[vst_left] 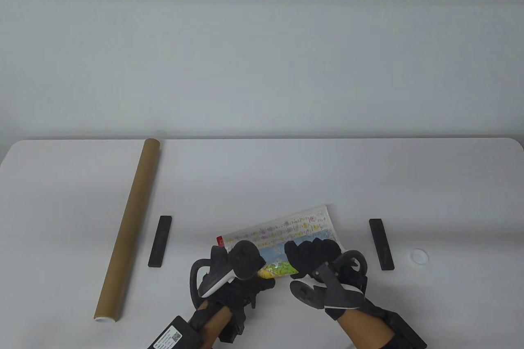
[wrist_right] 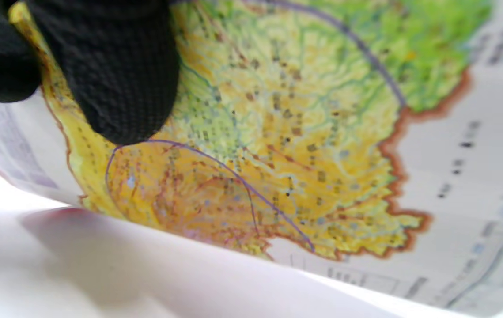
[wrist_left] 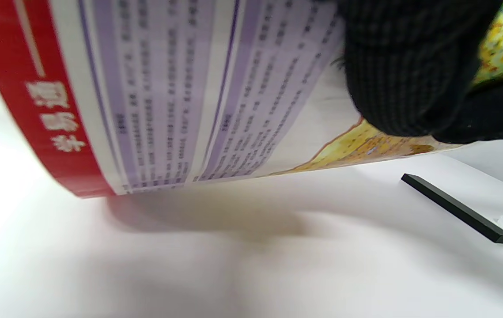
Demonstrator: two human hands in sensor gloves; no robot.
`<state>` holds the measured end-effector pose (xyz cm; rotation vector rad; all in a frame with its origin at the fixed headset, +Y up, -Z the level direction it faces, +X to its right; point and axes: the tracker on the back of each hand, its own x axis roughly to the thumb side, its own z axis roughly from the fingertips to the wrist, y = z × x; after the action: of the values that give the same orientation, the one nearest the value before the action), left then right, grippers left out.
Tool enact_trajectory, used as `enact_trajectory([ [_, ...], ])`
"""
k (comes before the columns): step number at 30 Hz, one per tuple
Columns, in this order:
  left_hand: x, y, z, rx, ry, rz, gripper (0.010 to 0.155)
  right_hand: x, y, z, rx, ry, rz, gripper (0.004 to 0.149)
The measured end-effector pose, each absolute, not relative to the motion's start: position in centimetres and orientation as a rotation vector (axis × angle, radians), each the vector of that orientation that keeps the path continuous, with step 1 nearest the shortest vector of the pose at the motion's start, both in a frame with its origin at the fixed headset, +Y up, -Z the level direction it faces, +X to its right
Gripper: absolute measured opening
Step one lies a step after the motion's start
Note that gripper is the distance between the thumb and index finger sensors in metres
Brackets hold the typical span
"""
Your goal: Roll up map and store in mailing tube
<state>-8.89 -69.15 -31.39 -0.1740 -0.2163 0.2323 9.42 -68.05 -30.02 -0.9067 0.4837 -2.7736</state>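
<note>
The colourful map (vst_left: 286,228) lies near the table's front, curled up off the surface into a loose roll. My left hand (vst_left: 249,283) holds its near left part, and the left wrist view shows gloved fingers (wrist_left: 410,66) curled over the map (wrist_left: 167,88). My right hand (vst_left: 313,257) grips the roll's near right part, and in the right wrist view its fingers (wrist_right: 114,66) press on the map (wrist_right: 300,132). The brown mailing tube (vst_left: 129,228) lies at the left, running from front to back, apart from both hands.
A black bar (vst_left: 160,241) lies left of the map and another black bar (vst_left: 380,244) lies right of it. Further right a small white cap (vst_left: 418,256) rests on the white table (vst_left: 262,177). The right-hand bar (wrist_left: 454,207) also shows in the left wrist view.
</note>
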Motion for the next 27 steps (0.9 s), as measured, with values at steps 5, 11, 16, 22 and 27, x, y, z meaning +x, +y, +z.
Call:
enact_trajectory([
  [5, -7.9, -68.5, -30.6, -0.082, -0.229, 0.093, 0.06, 9.7, -68.3, -30.7, -0.881, 0.389, -2.849, 0.059],
  [11, -6.6, -67.8, -29.1, 0.124, -0.248, -0.077, 0.066, 10.7, -68.4, -31.8, -0.875, 0.223, -3.045, 0.057],
  [16, -6.3, -67.5, -28.5, 0.28, -0.284, -0.161, 0.068, 11.3, -68.7, -32.5, -0.936, 0.02, -3.215, 0.057],
  [22, -6.4, -67.4, -28.6, 0.269, -0.267, -0.17, 0.057, 11.1, -68.8, -32.2, -0.958, 0.075, -3.174, 0.058],
  [27, -6.8, -67.5, -29.2, 0.144, -0.247, -0.09, 0.052, 10.6, -68.6, -31.4, -0.948, 0.203, -3.062, 0.062],
])
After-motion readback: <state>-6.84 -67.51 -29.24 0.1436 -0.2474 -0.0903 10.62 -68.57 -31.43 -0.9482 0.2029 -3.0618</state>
